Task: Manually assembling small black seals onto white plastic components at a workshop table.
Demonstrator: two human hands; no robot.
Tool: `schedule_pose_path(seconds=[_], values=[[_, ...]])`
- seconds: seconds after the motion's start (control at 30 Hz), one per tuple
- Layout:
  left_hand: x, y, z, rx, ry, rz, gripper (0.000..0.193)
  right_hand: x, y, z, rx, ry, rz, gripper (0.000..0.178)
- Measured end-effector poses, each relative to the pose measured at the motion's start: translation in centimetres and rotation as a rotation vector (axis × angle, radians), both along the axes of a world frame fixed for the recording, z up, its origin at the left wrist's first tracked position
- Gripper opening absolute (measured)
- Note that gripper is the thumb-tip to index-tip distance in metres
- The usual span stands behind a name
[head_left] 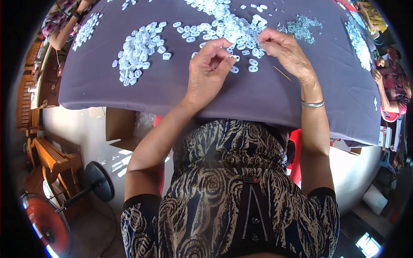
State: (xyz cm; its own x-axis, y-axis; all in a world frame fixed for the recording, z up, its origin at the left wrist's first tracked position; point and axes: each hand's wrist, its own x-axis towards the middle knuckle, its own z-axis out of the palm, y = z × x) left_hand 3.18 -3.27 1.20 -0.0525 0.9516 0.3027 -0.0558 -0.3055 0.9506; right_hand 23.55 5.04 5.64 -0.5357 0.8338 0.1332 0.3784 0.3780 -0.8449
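My left hand (209, 71) is pinched, thumb against finger, on a small white plastic piece (235, 57). To its right, my right hand (287, 52) hovers over the table with thumb and fingertips pressed together; whatever they hold is hidden or too small to name. Beyond both hands spreads a large heap of white oval plastic pieces (234, 29), each with two openings. A few loose ovals (253, 65) lie between my hands. Near my right wrist rests a thin wooden stick (282, 73). A scatter of tiny shiny metal-like bits (302, 28) lies past my right hand.
The table has a grey-purple cloth (163, 92). Another heap of ovals (141, 50) sits to the left, with more white pieces (358, 41) at the far right. Other people sit at both sides. A cardboard box (118, 124) and a fan (46, 225) stand below.
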Motion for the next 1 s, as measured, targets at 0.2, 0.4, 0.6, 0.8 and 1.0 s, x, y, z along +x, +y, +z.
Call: schedule_pose_path(seconds=[0.2,0.4,0.6,0.8,1.0], values=[[0.4,-0.4,0.0,-0.053,0.038,-0.051,0.033,-2.2,-1.8,1.0,-0.056,-0.080,0.093,0.010],[0.7,-0.5,0.1,-0.026,0.144,-0.082,0.034,-2.2,-1.9,0.8,0.032,-0.201,0.187,0.010],[0.7,-0.6,0.2,0.005,0.228,-0.092,0.039,-2.2,-1.8,0.4,0.059,-0.247,0.224,0.012],[0.8,-0.4,0.0,0.024,0.238,-0.092,0.042,-2.1,-1.7,0.3,0.054,-0.294,0.252,0.013],[0.6,-0.5,-0.1,0.006,0.267,-0.096,0.045,-2.0,-1.6,0.2,0.067,-0.286,0.262,0.012]])
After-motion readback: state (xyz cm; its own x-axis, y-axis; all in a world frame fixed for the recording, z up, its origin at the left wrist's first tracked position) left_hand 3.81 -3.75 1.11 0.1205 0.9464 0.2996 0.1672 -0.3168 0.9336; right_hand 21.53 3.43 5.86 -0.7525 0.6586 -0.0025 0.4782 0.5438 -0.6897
